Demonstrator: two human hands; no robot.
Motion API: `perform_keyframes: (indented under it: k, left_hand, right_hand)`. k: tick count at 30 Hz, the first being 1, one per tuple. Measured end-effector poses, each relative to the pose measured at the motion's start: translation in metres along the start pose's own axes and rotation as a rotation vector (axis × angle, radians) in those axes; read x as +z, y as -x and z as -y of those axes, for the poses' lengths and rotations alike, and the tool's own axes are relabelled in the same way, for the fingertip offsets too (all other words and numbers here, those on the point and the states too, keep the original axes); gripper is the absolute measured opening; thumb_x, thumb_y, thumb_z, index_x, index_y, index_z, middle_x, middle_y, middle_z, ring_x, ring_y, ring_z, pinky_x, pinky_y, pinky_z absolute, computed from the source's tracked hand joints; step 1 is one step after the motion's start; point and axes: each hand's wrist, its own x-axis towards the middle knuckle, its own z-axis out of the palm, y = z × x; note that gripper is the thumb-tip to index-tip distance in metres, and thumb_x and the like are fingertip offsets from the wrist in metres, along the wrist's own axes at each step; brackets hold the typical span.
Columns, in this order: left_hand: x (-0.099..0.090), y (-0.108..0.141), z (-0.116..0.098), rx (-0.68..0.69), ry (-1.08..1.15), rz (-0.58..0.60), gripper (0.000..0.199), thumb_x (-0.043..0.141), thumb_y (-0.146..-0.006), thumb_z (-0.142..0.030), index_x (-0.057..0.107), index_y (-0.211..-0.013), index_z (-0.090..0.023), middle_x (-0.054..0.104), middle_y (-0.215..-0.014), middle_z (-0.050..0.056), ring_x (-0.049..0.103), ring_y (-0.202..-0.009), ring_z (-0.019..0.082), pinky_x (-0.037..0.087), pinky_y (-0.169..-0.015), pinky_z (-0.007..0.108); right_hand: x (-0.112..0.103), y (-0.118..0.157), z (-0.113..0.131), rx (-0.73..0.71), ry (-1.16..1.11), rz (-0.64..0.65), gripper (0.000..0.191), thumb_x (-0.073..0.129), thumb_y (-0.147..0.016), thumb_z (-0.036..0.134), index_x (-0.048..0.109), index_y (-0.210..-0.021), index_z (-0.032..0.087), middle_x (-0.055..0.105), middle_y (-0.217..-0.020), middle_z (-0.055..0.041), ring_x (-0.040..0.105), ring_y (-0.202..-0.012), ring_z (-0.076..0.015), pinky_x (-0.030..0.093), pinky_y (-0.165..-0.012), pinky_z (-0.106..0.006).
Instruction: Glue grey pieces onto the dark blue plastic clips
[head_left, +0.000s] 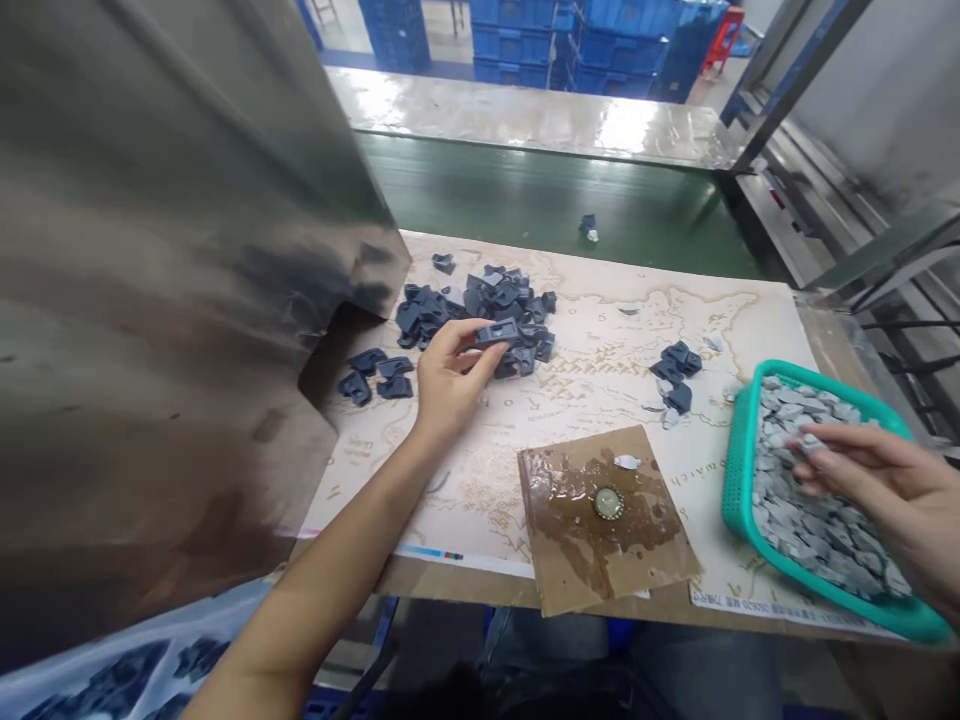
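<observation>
Dark blue-grey moulded plastic clip with a rectangular window (499,332): pinched between thumb and fingers of the left hand (450,388), at the near side of a heap of similar dark blue-grey plastic clips (426,312), toward the far left corner of the desk. Contact with the heap: cannot tell.

Small pale grey plastic piece (810,443): gripped between thumb and fingertips of the right hand (877,482), over the basket; well apart from the left hand.

Turquoise perforated plastic basket (739,470): at the near right corner of the desk, filled with flat pale grey pieces (825,535).

Wooden-edged desk (420,581): covered with a cream paper sheet printed with a brown map (480,470).

Square of brown corrugated cardboard (577,565): wet and stained, set at the near edge, left of the basket. On it, near the middle, a small round cap with a crimped rim (608,503); toward its far right corner, a loose pale piece (627,462).

Further dark clips: one group by the left edge (376,375); a single one at the far left corner (443,263); a small cluster near the right edge (679,360), with pale pieces beside or on it (joining unclear).

Beyond the far edge: smooth green belt (487,190), bearing one dark part with a pale tip (589,224); behind it, stacked blue plastic crates (514,40).

Along the left edge: tall grey sheet-metal panel (172,300).
</observation>
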Motion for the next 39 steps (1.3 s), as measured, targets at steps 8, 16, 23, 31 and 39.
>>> perform_keyframes:
  k: [8, 16, 23, 31, 39]
  left_hand:
    - [0.001, 0.010, -0.020, -0.096, 0.073, 0.179, 0.018, 0.068, -0.078, -0.031, 0.058, -0.086, -0.018, 0.070, -0.101, 0.006, 0.068, -0.093, 0.016, 0.058, -0.073, 0.023]
    - [0.002, 0.014, -0.030, -0.019, -0.022, 0.359, 0.013, 0.065, -0.078, -0.028, 0.066, -0.088, -0.020, 0.070, -0.083, 0.000, 0.067, -0.075, 0.012, 0.060, -0.069, 0.022]
    - [0.001, 0.011, -0.029, 0.012, -0.073, 0.422, 0.014, 0.063, -0.079, -0.030, 0.066, -0.089, -0.020, 0.070, -0.086, 0.001, 0.066, -0.075, 0.012, 0.061, -0.067, 0.022]
    - [-0.001, 0.010, -0.029, 0.040, -0.083, 0.429, 0.014, 0.062, -0.081, -0.030, 0.066, -0.088, -0.019, 0.069, -0.083, 0.001, 0.063, -0.069, 0.010, 0.060, -0.065, 0.021]
    - [0.001, 0.011, -0.027, 0.046, -0.095, 0.451, 0.018, 0.061, -0.082, -0.032, 0.067, -0.091, -0.019, 0.068, -0.082, 0.002, 0.061, -0.068, 0.010, 0.059, -0.064, 0.021]
  right_hand:
    - [0.034, 0.025, 0.047, 0.152, -0.387, 0.319, 0.039, 0.088, -0.053, 0.051, 0.070, -0.074, 0.024, 0.069, -0.079, -0.0055, 0.067, -0.065, -0.0156, 0.057, -0.058, -0.021]
    - [0.050, 0.032, 0.051, 0.059, -0.470, 0.479, 0.037, 0.078, -0.074, 0.047, 0.067, -0.101, 0.024, 0.068, -0.075, -0.0050, 0.065, -0.064, -0.0167, 0.057, -0.057, -0.026]
    - [0.060, 0.030, 0.049, 0.162, -0.484, 0.530, 0.039, 0.081, -0.068, 0.050, 0.063, -0.087, 0.021, 0.069, -0.073, -0.0064, 0.069, -0.073, -0.0214, 0.058, -0.070, -0.033]
    - [0.075, 0.031, 0.055, 0.092, -0.533, 0.548, 0.032, 0.081, -0.071, 0.044, 0.062, -0.086, 0.022, 0.067, -0.069, -0.0023, 0.058, -0.053, -0.0114, 0.048, -0.049, -0.021]
    - [0.080, 0.031, 0.058, -0.046, -0.317, 0.600, 0.036, 0.074, -0.075, 0.053, 0.062, -0.073, 0.020, 0.059, -0.053, -0.0005, 0.055, -0.044, -0.0121, 0.046, -0.042, -0.021]
